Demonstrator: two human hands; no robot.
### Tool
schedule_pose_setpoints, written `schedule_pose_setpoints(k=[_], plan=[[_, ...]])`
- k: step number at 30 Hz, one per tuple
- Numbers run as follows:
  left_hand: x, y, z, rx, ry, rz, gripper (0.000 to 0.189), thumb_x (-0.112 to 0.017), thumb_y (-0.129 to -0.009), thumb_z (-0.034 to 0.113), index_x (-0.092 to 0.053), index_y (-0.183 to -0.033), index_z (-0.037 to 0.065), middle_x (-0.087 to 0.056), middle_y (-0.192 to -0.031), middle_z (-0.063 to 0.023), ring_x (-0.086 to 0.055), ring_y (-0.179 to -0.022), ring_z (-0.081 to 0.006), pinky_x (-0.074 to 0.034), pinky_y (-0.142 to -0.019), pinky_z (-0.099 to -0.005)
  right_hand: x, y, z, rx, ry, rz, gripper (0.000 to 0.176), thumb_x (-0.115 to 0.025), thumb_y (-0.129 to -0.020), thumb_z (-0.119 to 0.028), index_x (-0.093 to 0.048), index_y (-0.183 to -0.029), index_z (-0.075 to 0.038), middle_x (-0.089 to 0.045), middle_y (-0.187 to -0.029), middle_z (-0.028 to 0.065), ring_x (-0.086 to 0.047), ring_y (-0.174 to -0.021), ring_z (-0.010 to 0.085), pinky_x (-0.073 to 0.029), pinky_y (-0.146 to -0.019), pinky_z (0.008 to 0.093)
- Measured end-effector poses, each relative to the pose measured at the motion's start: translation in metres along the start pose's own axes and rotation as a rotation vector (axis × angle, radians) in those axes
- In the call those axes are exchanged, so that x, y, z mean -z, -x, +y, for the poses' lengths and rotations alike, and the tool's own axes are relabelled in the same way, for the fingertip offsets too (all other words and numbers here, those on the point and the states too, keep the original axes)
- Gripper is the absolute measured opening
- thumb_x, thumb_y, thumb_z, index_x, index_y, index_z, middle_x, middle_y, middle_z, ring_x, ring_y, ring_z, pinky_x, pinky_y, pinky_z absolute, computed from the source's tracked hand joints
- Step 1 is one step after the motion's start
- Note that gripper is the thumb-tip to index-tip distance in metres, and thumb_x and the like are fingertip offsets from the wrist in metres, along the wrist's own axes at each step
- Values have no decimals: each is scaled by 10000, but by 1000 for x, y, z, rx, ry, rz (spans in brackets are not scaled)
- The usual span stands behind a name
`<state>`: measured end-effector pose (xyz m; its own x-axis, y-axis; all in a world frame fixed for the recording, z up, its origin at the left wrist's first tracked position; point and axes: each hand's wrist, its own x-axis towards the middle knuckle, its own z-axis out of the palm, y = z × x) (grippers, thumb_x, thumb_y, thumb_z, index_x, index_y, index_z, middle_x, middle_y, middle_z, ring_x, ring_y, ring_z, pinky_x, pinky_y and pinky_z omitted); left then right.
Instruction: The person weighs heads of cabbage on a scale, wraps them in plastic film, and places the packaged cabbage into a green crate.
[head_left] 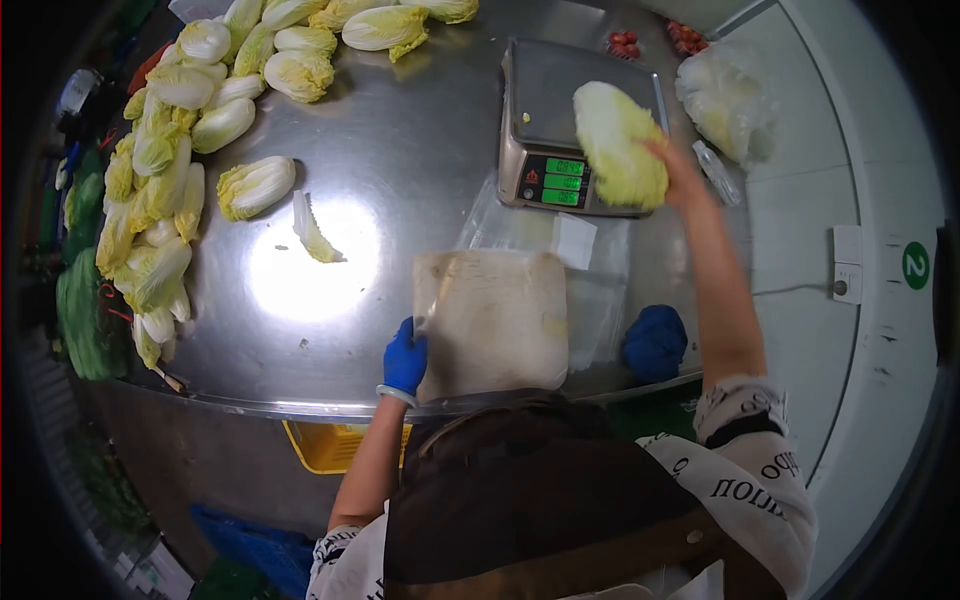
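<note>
A napa cabbage (pixel 615 140) with a white base and yellow-green leaves is in my bare right hand (pixel 682 175), over the right side of a digital scale (pixel 550 110). The cabbage hides part of the scale's platform, and green digits glow on its front. My left hand (pixel 404 360) wears a blue glove and is closed at the left edge of a worn white square board (pixel 490 320). Some of its fingers are hard to make out. Clear plastic film (pixel 608 290) and a white slip of paper (pixel 574 241) lie between the board and the scale.
Several napa cabbages (pixel 155 150) are piled along the table's left and far edges. One cabbage (pixel 257 188) and a loose leaf (pixel 315 230) lie apart. A blue bundle (pixel 655 343) sits near the right front edge. Plastic bags (pixel 725 100) and red produce (pixel 622 45) stand behind the scale.
</note>
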<state>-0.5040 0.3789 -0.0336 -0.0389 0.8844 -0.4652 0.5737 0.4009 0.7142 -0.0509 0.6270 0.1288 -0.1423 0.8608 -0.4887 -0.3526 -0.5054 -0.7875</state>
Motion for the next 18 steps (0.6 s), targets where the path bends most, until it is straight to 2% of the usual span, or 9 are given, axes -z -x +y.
schedule_pose_setpoints(k=[1,4,6,9,10,14,15,16,18], plan=[[4,1,9,9,29,-79,464,-512,-814,68,-481,-1277,56,-683,-909,-108,-639,-723,-220,-499,-667,-347,-17,28,16,29,-1,-26,568,-656,-797,-46,-379,-1293,-66,-527,-1217,105,-573,-1082,246,-535,-851,401],[15,9,39,-3,342,-170,557,-483,-786,21,-426,-1338,72,-674,-948,-112,-620,-684,-179,-491,-628,-300,-69,104,103,112,114,52,709,-682,-772,-14,-319,-1377,-89,-486,-1278,96,-526,-1141,242,-484,-928,385],[17,11,49,52,500,-218,636,-457,-763,-33,-375,-1380,97,-663,-1000,-122,-598,-645,-140,-463,-582,-248,-98,142,170,119,98,58,879,-739,-723,-31,-228,-1436,-74,-359,-1397,123,-407,-1252,242,-384,-1023,384],[8,9,51,36,564,-283,697,-456,-742,-63,-334,-1408,104,-654,-1021,-125,-580,-618,-109,-429,-542,-204,-118,161,276,380,710,193,881,-764,-715,-151,-250,-1427,-83,-327,-1411,180,-350,-1288,333,-317,-1057,422],[6,13,53,23,554,-308,707,-462,-737,-65,-327,-1411,101,-652,-1018,-124,-576,-614,-104,-419,-534,-196,-126,168,288,401,1038,270,880,-764,-716,-192,-254,-1425,-89,-326,-1408,199,-333,-1291,369,-296,-1064,437],[-25,8,16,-144,560,-286,625,-529,-799,20,-351,-1393,103,-560,-1145,-121,-565,-923,-141,-460,-754,-265,-136,190,274,432,1207,262,761,-742,-738,-269,-363,-1371,-84,-364,-1365,209,-332,-1268,392,-304,-1040,451],[-1,27,68,221,612,-378,522,-524,-888,174,-365,-1384,136,-505,-1212,-86,-508,-1056,-170,-436,-871,-334,-119,188,261,531,1228,280,727,-739,-744,-282,-394,-1351,-78,-403,-1335,204,-381,-1236,382,-343,-1010,445],[-2,21,60,247,715,-394,503,-504,-907,224,-365,-1385,149,-502,-1214,-72,-509,-1056,-175,-437,-872,-343,-99,186,249,630,1248,298,695,-736,-751,-295,-426,-1331,-72,-442,-1305,199,-430,-1203,372,-382,-981,440],[-12,17,32,319,930,-424,476,-463,-945,324,-363,-1385,174,-496,-1218,-44,-512,-1056,-185,-439,-874,-360,-45,170,253,455,754,618,585,-707,-785,-340,-497,-1254,-59,-551,-1171,182,-564,-1044,326,-477,-848,401]])
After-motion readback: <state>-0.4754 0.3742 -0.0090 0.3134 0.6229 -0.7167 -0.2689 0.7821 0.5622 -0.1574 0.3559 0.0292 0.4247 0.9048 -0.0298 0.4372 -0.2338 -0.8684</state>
